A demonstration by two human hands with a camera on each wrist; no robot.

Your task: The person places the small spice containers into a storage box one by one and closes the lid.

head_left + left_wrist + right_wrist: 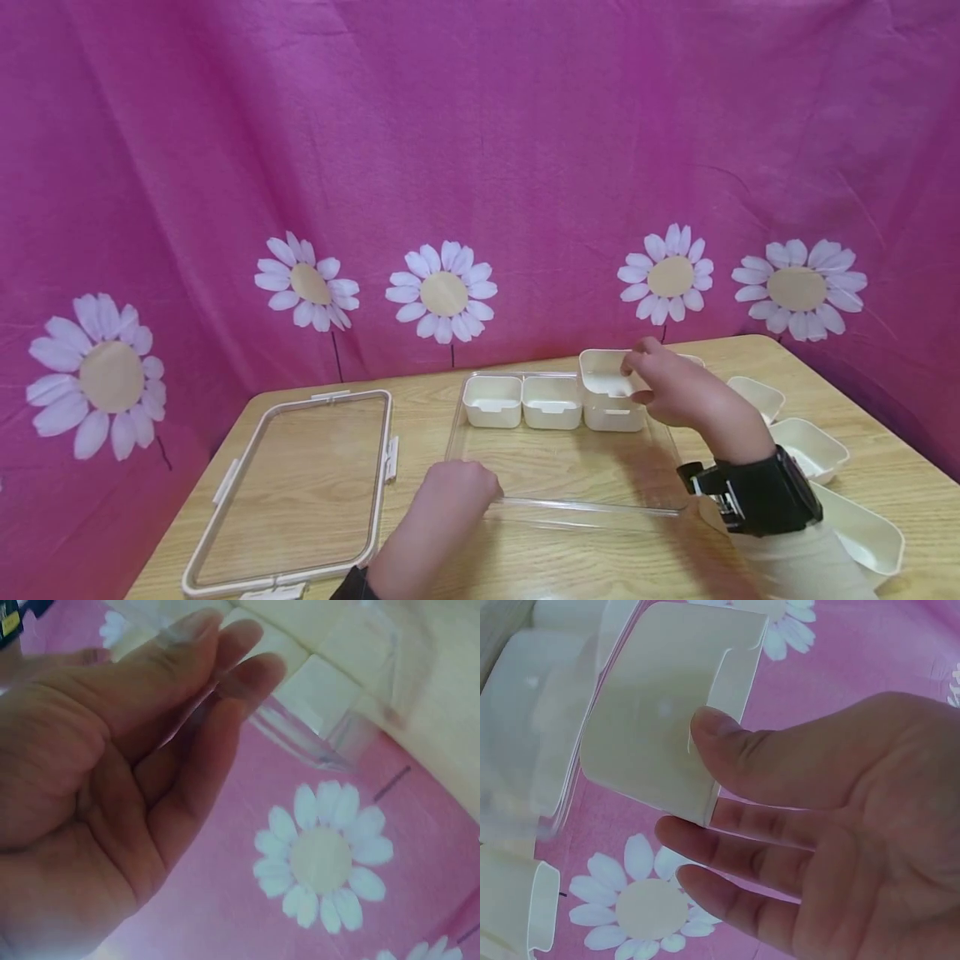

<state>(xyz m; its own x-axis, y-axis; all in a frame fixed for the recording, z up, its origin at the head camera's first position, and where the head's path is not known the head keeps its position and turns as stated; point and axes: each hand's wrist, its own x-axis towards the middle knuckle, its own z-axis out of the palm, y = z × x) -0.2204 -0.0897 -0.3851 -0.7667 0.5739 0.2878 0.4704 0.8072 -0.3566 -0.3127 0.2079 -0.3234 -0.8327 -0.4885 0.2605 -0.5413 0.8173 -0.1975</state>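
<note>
My right hand (671,392) pinches a small cream bin (652,712) by its wall, thumb on one face and fingers on the other. In the head view this bin is at the back right of a clear plastic box (592,507), just above another cream bin (613,420). Two more small bins, a left one (492,415) and a middle one (552,415), line the box's back wall. My left hand (461,492) grips the box's front rim near its left corner; in the left wrist view the thumb and fingertips meet at the clear edge.
A clear lid (288,492) with a cream frame and side clips lies on the wooden table at left. At right are several loose cream bins, including a long one (862,533) and a smaller one (810,446). A pink flowered cloth (525,167) hangs behind the table.
</note>
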